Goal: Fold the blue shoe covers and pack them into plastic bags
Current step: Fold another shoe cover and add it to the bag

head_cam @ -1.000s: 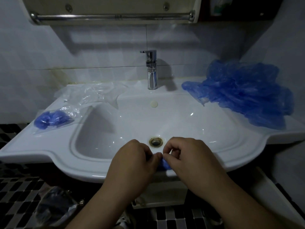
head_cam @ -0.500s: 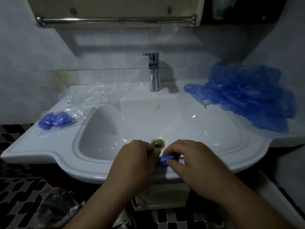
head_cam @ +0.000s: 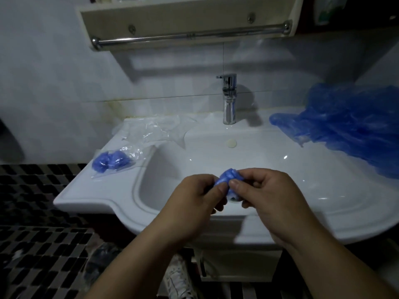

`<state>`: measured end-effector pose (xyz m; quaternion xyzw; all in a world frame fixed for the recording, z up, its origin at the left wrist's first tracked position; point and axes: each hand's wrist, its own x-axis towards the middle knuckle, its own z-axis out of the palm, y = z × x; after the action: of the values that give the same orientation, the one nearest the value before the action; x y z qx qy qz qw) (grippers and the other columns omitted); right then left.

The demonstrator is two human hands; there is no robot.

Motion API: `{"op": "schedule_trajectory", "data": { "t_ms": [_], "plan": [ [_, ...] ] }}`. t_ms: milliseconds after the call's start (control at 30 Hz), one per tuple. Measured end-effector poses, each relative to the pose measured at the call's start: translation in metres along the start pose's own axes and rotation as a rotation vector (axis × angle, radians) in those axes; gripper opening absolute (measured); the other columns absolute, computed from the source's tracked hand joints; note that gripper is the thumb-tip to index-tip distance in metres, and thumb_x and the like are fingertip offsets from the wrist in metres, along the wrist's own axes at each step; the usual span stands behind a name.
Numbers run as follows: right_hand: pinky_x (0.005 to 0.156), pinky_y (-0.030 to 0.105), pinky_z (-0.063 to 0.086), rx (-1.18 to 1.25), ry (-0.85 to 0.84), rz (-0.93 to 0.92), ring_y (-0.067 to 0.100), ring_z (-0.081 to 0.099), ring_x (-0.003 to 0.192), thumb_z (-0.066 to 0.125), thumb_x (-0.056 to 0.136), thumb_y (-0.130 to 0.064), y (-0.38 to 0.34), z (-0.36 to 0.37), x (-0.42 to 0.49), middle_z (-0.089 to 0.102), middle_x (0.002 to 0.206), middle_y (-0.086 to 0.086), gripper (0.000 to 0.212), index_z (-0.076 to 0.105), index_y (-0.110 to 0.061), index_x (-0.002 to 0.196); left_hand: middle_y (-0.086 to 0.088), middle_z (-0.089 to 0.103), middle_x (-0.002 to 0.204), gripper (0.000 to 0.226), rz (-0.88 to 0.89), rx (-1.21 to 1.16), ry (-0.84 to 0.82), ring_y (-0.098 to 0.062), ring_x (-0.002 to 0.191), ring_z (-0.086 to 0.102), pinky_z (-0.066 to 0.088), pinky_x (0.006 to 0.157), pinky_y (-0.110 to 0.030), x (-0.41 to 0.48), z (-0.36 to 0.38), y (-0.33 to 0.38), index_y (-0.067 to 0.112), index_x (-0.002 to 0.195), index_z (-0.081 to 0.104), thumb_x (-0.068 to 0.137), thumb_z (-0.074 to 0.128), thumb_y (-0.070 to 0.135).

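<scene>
Blue shoe cover [head_cam: 228, 177], bunched into a tight wad, pinched between left hand [head_cam: 194, 197] and right hand [head_cam: 269, 197] over the near side of the sink [head_cam: 103, 190]. Far right, a loose heap of shoe covers [head_cam: 349, 130]. On the left rim, a packed bag [head_cam: 112, 161] holds blue wads; just beyond it, empty clear bags [head_cam: 153, 130] lie crumpled.

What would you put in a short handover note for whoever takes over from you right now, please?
Left hand: fingers pinch the bundled shoe cover.
Right hand: pinches the same bundle from the other side, above the basin of the sink.
Things: a packed bag holding blue covers lies on the left rim. The empty plastic bags lie behind it, and the pile of loose shoe covers sits on the right rim.
Done: one bag filled, and this cover looks nearly folded.
Left: bag this cover, then fold and pack the pile.
</scene>
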<state>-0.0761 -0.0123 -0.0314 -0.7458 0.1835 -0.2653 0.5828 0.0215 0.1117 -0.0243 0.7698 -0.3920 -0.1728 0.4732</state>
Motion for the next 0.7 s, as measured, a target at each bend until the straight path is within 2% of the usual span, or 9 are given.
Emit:
{"op": "schedule_trajectory", "data": {
  "t_ms": [100, 167, 233, 300, 367, 467, 533, 633, 700],
  "plan": [
    [0.056, 0.015, 0.052, 0.002, 0.070, 0.027, 0.008, 0.070, 0.069, 0.072, 0.086, -0.016, 0.003, 0.006, 0.006, 0.073, 0.072, -0.009, 0.023, 0.067, -0.038, 0.082, 0.000, 0.071, 0.076, 0.027, 0.007, 0.116, 0.011, -0.015, 0.073, 0.066, 0.056, 0.076, -0.038, 0.013, -0.016, -0.011, 0.016, 0.089, 0.071, 0.098, 0.052, 0.034],
    [0.053, 0.015, 0.053, 0.002, 0.098, 0.037, 0.011, 0.069, 0.063, 0.072, 0.086, -0.011, 0.003, 0.009, 0.008, 0.073, 0.069, -0.005, 0.028, 0.065, -0.037, 0.080, -0.002, 0.070, 0.088, 0.023, 0.074, 0.340, 0.229, -0.020, 0.082, 0.065, 0.053, 0.081, -0.039, 0.033, -0.037, -0.028, 0.016, 0.099, 0.069, 0.091, 0.063, 0.037],
    [0.051, 0.017, 0.052, 0.010, 0.108, 0.047, 0.013, 0.067, 0.054, 0.071, 0.087, -0.007, 0.004, 0.010, 0.009, 0.072, 0.068, 0.000, 0.026, 0.068, -0.032, 0.081, -0.010, 0.061, 0.112, 0.043, 0.040, 0.530, 0.494, -0.027, 0.102, 0.059, 0.048, 0.091, -0.038, 0.051, -0.065, -0.049, 0.015, 0.118, 0.061, 0.081, 0.076, 0.033],
    [0.049, 0.017, 0.052, 0.019, 0.111, 0.058, 0.014, 0.067, 0.052, 0.070, 0.087, -0.004, 0.004, 0.010, 0.008, 0.070, 0.072, 0.001, 0.021, 0.069, -0.026, 0.087, -0.018, 0.050, 0.130, 0.067, -0.106, 0.672, 0.635, -0.037, 0.118, 0.048, 0.041, 0.100, -0.044, 0.065, -0.096, -0.072, 0.012, 0.132, 0.050, 0.076, 0.079, 0.033],
    [0.050, 0.018, 0.053, 0.029, 0.110, 0.060, 0.016, 0.068, 0.054, 0.070, 0.086, -0.003, 0.004, 0.009, 0.008, 0.070, 0.073, 0.000, 0.021, 0.070, -0.024, 0.090, -0.022, 0.050, 0.132, 0.078, -0.211, 0.813, 0.637, -0.042, 0.121, 0.046, 0.037, 0.103, -0.048, 0.077, -0.124, -0.095, 0.008, 0.133, 0.045, 0.073, 0.076, 0.046],
    [0.052, 0.015, 0.052, 0.030, 0.105, 0.055, 0.016, 0.069, 0.056, 0.071, 0.084, -0.001, 0.003, 0.009, 0.006, 0.072, 0.068, -0.001, 0.027, 0.070, -0.027, 0.085, -0.016, 0.054, 0.133, 0.094, -0.335, 0.942, 0.453, -0.038, 0.125, 0.047, 0.029, 0.109, -0.052, 0.091, -0.148, -0.110, 0.011, 0.138, 0.039, 0.064, 0.078, 0.054],
    [0.053, 0.015, 0.053, 0.027, 0.095, 0.050, 0.016, 0.070, 0.056, 0.072, 0.082, 0.000, 0.004, 0.008, 0.006, 0.072, 0.067, -0.002, 0.028, 0.070, -0.028, 0.083, -0.008, 0.060, 0.130, 0.088, -0.372, 0.973, 0.367, -0.032, 0.124, 0.051, 0.020, 0.112, -0.053, 0.095, -0.153, -0.109, 0.018, 0.141, 0.038, 0.070, 0.075, 0.055],
    [0.054, 0.016, 0.053, 0.046, 0.093, 0.038, 0.016, 0.070, 0.057, 0.075, 0.080, 0.000, 0.003, 0.007, 0.005, 0.073, 0.068, -0.002, 0.025, 0.072, -0.024, 0.086, 0.002, 0.068, 0.114, 0.063, -0.248, 0.961, 0.380, -0.024, 0.111, 0.061, 0.028, 0.110, -0.047, 0.093, -0.144, -0.096, 0.026, 0.129, 0.053, 0.077, 0.071, 0.055],
    [0.055, 0.016, 0.054, 0.043, 0.116, 0.004, 0.014, 0.071, 0.058, 0.077, 0.079, -0.001, 0.001, 0.006, 0.004, 0.073, 0.068, -0.002, 0.023, 0.072, -0.023, 0.085, 0.006, 0.068, 0.097, 0.053, -0.054, 0.832, 0.366, -0.020, 0.092, 0.065, 0.045, 0.093, -0.036, 0.084, -0.122, -0.079, 0.024, 0.119, 0.061, 0.074, 0.078, 0.045]
  ]
}}
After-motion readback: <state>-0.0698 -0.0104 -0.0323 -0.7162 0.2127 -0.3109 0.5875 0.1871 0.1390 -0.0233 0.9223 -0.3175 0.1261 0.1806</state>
